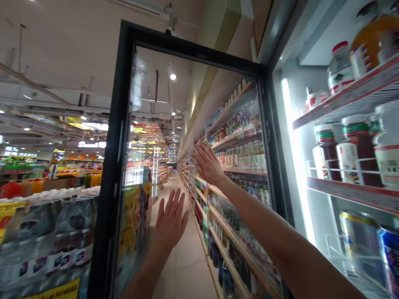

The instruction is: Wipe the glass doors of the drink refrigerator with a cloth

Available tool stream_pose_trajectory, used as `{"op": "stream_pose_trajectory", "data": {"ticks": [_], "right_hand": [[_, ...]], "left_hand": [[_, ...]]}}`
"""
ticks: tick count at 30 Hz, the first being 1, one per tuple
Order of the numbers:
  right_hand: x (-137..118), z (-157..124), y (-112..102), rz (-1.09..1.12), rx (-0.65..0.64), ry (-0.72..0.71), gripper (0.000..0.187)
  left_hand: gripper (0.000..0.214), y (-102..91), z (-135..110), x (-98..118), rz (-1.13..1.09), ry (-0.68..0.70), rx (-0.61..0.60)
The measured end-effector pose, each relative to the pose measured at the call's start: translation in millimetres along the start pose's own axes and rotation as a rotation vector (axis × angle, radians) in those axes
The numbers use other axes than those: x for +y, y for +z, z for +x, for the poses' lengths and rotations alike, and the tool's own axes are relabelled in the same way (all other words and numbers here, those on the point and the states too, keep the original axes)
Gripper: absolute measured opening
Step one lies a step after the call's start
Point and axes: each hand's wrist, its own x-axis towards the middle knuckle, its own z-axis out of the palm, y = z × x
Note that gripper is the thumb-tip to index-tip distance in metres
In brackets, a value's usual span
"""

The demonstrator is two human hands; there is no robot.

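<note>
An open glass door [199, 56] with a black frame stands in front of me. High on its glass, my right hand [208, 164] presses a pale cloth [205, 143] under flattened fingers; most of the cloth is hidden by the hand. Lower and to the left, my left hand [171, 216] is spread with its palm toward the glass and holds nothing. I cannot tell whether its palm touches the pane.
On the right, the lit cooler has shelves [352, 193] with bottles [355, 151] and cans [361, 241]. Packs of bottles [59, 245] stand to the left of the door. Through the glass appear a tiled aisle and reflections of stocked shelves.
</note>
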Motion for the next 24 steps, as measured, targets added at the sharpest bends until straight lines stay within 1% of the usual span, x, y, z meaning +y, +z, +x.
{"op": "stream_pose_trajectory", "data": {"ticks": [1, 2, 3, 5, 6, 7, 8, 11, 12, 13, 14, 16, 17, 18, 19, 22, 23, 24], "right_hand": [[-2, 2, -1, 0.006, -0.016, -0.026, 0.046], [-1, 3, -2, 0.002, -0.005, 0.019, 0.046], [1, 3, -3, -0.01, 0.028, 0.121, 0.046], [5, 2, -3, -0.04, 0.119, 0.377, 0.048], [3, 2, -2, -0.047, 0.153, 0.456, 0.049], [-3, 1, -1, -0.043, 0.168, 0.463, 0.049], [-11, 1, 1, -0.028, 0.162, 0.4, 0.049], [-39, 4, 4, 0.044, 0.075, 0.011, 0.046], [-45, 7, 4, 0.064, 0.043, -0.084, 0.045], [-48, 10, 4, 0.075, 0.027, -0.108, 0.044], [-49, 13, 3, 0.076, 0.028, -0.06, 0.044], [-50, 20, 3, 0.06, 0.066, 0.15, 0.045], [-51, 21, 4, 0.052, 0.087, 0.233, 0.046], [-54, 21, 5, 0.05, 0.097, 0.256, 0.047], [-57, 18, 5, 0.059, 0.087, 0.2, 0.048], [-59, 2, 6, 0.115, 0.006, -0.176, 0.046], [-56, -5, 5, 0.121, 0.001, -0.213, 0.045], [-52, -11, 3, 0.113, 0.021, -0.161, 0.044]], "left_hand": [[0.064, -1.3, 1, -2, -0.007, 0.016, -0.005], [0.063, -2.9, 2, -5, -0.016, 0.03, -0.013], [0.063, -4.7, 4, -10, -0.02, 0.026, -0.021], [0.062, -8.0, 9, -23, 0.002, -0.051, -0.012], [0.062, -9.2, 11, -30, 0.024, -0.106, -0.001], [0.062, -10.1, 14, -37, 0.047, -0.157, 0.008], [0.062, -10.6, 16, -43, 0.064, -0.193, 0.015], [0.062, -10.6, 20, -53, 0.062, -0.196, 0.015], [0.063, -10.3, 20, -53, 0.056, -0.196, 0.018], [0.063, -10.1, 20, -53, 0.048, -0.195, 0.019], [0.064, -9.8, 19, -52, 0.041, -0.195, 0.015], [0.064, -9.2, 18, -51, 0.035, -0.201, 0.004], [0.064, -8.9, 18, -51, 0.038, -0.204, 0.002], [0.065, -8.5, 18, -51, 0.042, -0.205, 0.003], [0.065, -8.1, 18, -51, 0.047, -0.205, 0.005], [0.064, -6.8, 18, -53, 0.044, -0.198, 0.008], [0.064, -6.3, 18, -53, 0.037, -0.198, 0.007], [0.064, -5.9, 18, -53, 0.029, -0.2, 0.006]]}}
